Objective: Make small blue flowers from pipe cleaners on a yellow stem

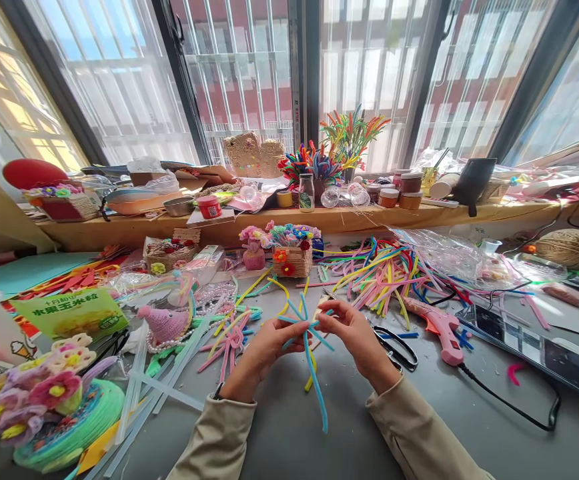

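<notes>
Between my two hands, above the grey table, is a star-like bunch of crossed light-blue pipe cleaners (312,363), with one long stem hanging down toward me. My left hand (274,347) pinches the bunch near its centre, thumb on top. From the other side, my right hand (352,333) closes thumb and fingers on one of the blue arms. A yellow pipe cleaner (310,383) lies on the table behind the hanging stem. Black-handled scissors (402,350) rest beside my right hand, their blades partly hidden by it.
A pink glue gun (442,330) with a black cable and a phone (539,347) lie to the right. Loose pipe cleaners (384,273) are heaped behind my hands. Clear glue sticks (139,387) and a crocheted flower piece (69,420) occupy the left. A small flower basket (292,260) stands ahead.
</notes>
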Motion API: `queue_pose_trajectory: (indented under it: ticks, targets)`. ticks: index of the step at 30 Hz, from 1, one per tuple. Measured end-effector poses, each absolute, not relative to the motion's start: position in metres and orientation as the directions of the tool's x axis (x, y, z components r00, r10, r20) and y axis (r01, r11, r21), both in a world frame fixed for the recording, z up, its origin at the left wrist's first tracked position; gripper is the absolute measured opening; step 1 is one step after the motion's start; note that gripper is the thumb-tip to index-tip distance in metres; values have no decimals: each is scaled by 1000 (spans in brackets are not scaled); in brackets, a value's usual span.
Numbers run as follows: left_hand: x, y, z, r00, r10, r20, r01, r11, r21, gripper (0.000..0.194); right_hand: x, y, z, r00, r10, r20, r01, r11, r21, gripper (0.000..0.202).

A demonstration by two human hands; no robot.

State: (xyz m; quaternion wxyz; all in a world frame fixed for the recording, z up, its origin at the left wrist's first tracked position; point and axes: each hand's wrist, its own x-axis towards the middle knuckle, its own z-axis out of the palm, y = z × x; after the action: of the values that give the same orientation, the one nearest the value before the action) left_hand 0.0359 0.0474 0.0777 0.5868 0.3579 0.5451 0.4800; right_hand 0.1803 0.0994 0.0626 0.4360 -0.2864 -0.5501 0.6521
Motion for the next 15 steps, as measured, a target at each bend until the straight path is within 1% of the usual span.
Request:
queue_pose_trajectory:
  ticks: [2,5,12,15]
  targets:
    - [35,47,78,-72,959,-273,-214,252,944,17,180,99,63,-457,885,87,-265,-42,-963,27]
    - [36,47,80,-68,962,-266,-250,241,938,16,180,98,63,-510,858,60,-264,-90,-960,26]
    - [38,46,84,-48,964,-261,-281,238,930,18,180,97,63,-536,844,-6,-268,-177,-947,22]
    - [37,47,82,-50,962,-267,-270,244,931,16,179,96,63,-527,850,-2,-295,-185,-938,21]
